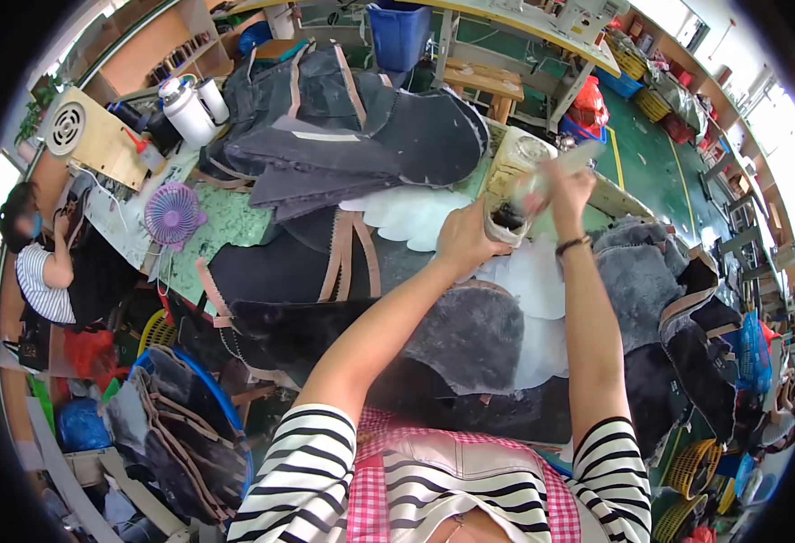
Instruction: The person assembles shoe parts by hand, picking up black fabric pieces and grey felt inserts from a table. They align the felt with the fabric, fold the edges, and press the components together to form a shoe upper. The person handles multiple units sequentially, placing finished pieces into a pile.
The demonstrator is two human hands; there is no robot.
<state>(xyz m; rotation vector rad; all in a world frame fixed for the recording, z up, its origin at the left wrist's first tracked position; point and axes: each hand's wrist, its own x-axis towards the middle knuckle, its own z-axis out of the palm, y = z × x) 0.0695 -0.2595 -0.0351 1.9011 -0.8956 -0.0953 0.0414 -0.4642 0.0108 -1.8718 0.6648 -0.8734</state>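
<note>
My left hand (465, 237) is closed round the side of a small white pot (506, 235) with a dark inside. Just to its right, my right hand (571, 185) grips a pale-handled tool (584, 156). Motion smears the tool, so I cannot tell its exact kind; its lower end is by the pot's mouth. Behind the pot stands a cream, stained container (524, 154). Under my forearms lie dark grey fleecy pieces (470, 335) and white sheet pieces (542, 281).
Dark grey material (352, 145) is heaped at the back. A purple fan (173, 215) and a white flask (186, 113) stand on the left. Another person (47, 262) sits at far left. More grey fleece (637, 281) lies right; a blue-rimmed basket (226, 398) is lower left.
</note>
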